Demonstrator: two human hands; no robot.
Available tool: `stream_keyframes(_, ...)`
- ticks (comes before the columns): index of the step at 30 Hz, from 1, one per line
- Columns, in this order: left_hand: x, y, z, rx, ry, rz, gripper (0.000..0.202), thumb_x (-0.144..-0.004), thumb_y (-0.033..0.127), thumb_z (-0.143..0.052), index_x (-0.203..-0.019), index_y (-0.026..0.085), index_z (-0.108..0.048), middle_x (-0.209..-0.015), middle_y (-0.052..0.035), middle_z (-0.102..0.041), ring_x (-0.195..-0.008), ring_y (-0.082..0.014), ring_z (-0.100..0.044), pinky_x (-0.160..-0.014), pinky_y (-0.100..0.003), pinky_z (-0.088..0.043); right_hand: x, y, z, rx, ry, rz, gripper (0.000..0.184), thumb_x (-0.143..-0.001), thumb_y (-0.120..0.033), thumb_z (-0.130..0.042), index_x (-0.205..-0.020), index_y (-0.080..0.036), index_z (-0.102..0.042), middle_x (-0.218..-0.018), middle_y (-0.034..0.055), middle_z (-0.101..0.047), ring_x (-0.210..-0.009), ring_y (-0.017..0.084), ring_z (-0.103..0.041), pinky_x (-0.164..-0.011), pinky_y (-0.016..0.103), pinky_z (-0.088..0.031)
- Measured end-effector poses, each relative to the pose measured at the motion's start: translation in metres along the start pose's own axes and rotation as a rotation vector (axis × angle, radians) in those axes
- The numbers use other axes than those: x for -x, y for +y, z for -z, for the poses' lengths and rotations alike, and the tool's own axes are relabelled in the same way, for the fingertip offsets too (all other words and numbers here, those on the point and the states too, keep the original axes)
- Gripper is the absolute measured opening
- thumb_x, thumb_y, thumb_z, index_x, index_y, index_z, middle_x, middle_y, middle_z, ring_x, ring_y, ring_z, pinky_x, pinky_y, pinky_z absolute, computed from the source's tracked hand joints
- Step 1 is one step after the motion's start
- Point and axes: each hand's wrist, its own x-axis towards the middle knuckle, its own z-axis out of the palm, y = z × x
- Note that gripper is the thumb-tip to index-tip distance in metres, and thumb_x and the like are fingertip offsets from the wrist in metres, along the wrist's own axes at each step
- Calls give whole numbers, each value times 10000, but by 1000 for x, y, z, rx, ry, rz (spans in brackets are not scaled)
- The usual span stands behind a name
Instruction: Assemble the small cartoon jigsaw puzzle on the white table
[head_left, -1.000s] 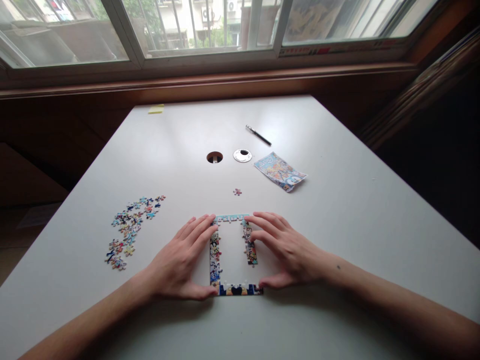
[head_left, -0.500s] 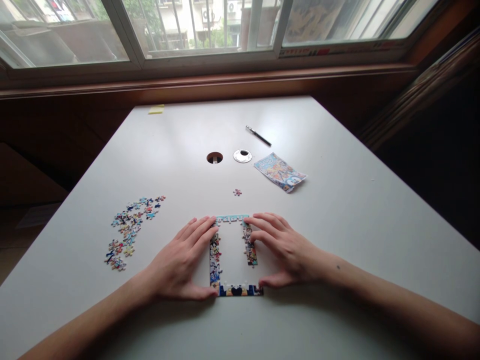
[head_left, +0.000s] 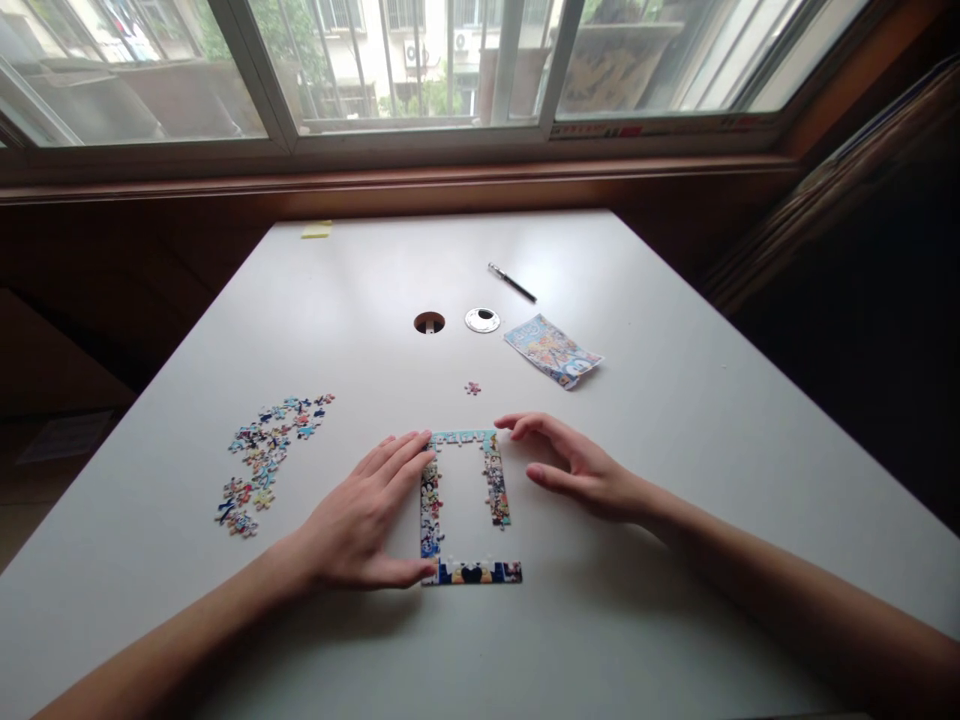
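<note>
A partly joined jigsaw puzzle frame lies flat on the white table, with bare tabletop inside it and a gap low on its right side. My left hand rests along its left edge, fingers stretched out, fingertips at the top left corner and thumb at the bottom left one. My right hand is just beside the upper right corner, thumb and fingers apart, nothing between them. Its forefinger reaches close to that corner; whether it touches I cannot tell. Left of my left hand lies a heap of loose puzzle pieces.
One loose puzzle piece lies beyond the frame. Farther back are a printed picture sheet, a pen, a round cover and a cable hole in the white table. A yellow sticky note is at the far edge.
My right hand has come off the right side of the puzzle frame, its thumb drawn up away from the bottom right corner. My left hand stays in place. The view has tilted slightly.
</note>
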Motion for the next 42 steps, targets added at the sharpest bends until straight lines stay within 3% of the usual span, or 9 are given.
stream_keyframes(3,1,-1,0,49,39,9,912,-804,580,-616,-1506,154,-220,-1601,-142,-179,-1472,-340,-176,-1209,-517,-245,-22,9,2,53,102,-119,286,-923,-378,-556,-1149,-202,-548,-1113,100,-634,-937,201,-629,-815,355,-532)
stream_keyframes(6,2,-2,-1,75,67,13,830,-844,510,-602,-1501,159,-234,-1595,-134,-199,-1472,-318,-178,-1208,-498,-264,-57,18,5,303,231,-102,276,-900,-295,-576,-1151,-189,-611,-1038,80,-633,-691,136,-579,-708,326,-517)
stream_keyframes(9,2,-3,-2,84,95,-2,777,-868,460,-592,-1495,162,-242,-1585,-138,-223,-1465,-311,-196,-1201,-499,-279,-92,22,7,488,217,-22,280,-880,-268,-621,-1154,-233,-665,-1081,83,-606,-763,152,-590,-808,348,-497)
stream_keyframes(11,2,-4,-3,91,121,-16,743,-880,432,-586,-1489,169,-251,-1573,-143,-250,-1456,-312,-220,-1192,-507,-295,-110,22,8,546,163,-9,160,-846,-222,-656,-988,-239,-727,-1048,74,-612,-861,186,-599,-855,357,-475)
stream_keyframes(15,3,-6,-6,108,168,-34,658,-899,382,-576,-1461,184,-298,-1535,-153,-320,-1425,-315,-284,-1168,-518,-331,-124,22,14,528,154,-50,72,-756,-173,-729,-822,-196,-714,-915,59,-647,-831,191,-598,-803,344,-474)
stream_keyframes(21,2,-5,-6,132,220,-42,551,-901,313,-575,-1401,185,-382,-1463,-156,-413,-1359,-307,-380,-1123,-494,-389,-83,12,15,361,167,-168,151,-831,-273,-665,-947,-177,-651,-808,41,-698,-658,135,-627,-602,274,-501)
stream_keyframes(23,2,-5,-6,151,240,-43,506,-895,281,-579,-1368,189,-424,-1411,-149,-470,-1317,-298,-428,-1095,-476,-418,-56,6,7,141,138,-219,173,-847,-314,-648,-952,-177,-641,-753,31,-694,-616,128,-633,-555,259,-508)
stream_keyframes(29,2,-5,-9,167,324,-39,394,-867,174,-585,-1255,199,-516,-1163,-104,-635,-1127,-249,-561,-1000,-422,-470,10,-5,-20,-292,57,-352,176,-795,-277,-693,-940,-178,-687,-790,30,-715,-652,130,-657,-646,274,-550)
stream_keyframes(42,5,-3,-4,174,350,6,188,-889,136,-533,-1063,203,-556,-1002,-69,-642,-975,-206,-583,-896,-376,-466,24,-6,-22,-202,71,-322,190,-801,-290,-690,-959,-191,-728,-891,46,-747,-819,166,-696,-744,287,-556)
